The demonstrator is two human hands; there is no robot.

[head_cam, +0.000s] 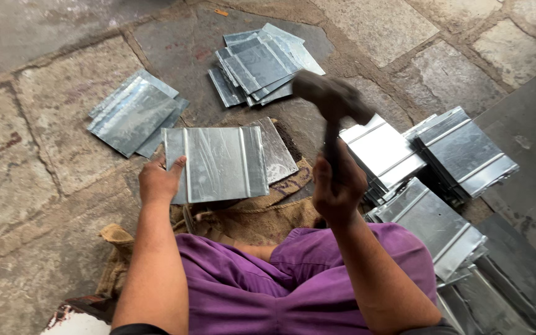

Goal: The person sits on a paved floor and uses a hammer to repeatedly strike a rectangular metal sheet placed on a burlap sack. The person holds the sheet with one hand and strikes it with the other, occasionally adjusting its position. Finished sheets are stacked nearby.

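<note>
The thin, stiff metal sheet point(218, 162) probably has sharp edges; left hand point(159, 181) pins its left edge, fingers flat, while right hand point(337, 186) grips a hammer point(330, 99) raised right of the sheet.

The left hand point(159, 180) presses on the left edge of a ribbed metal sheet point(218, 162) that lies flat on a burlap sack point(262, 217). The right hand point(337, 186) grips a hammer point(332, 102), raised and blurred, so its head is probably of wood. More sheet stacks lie on the stone floor point(44, 161) at ten point(133, 113), twelve point(262, 62) and three o'clock point(463, 152).
</note>
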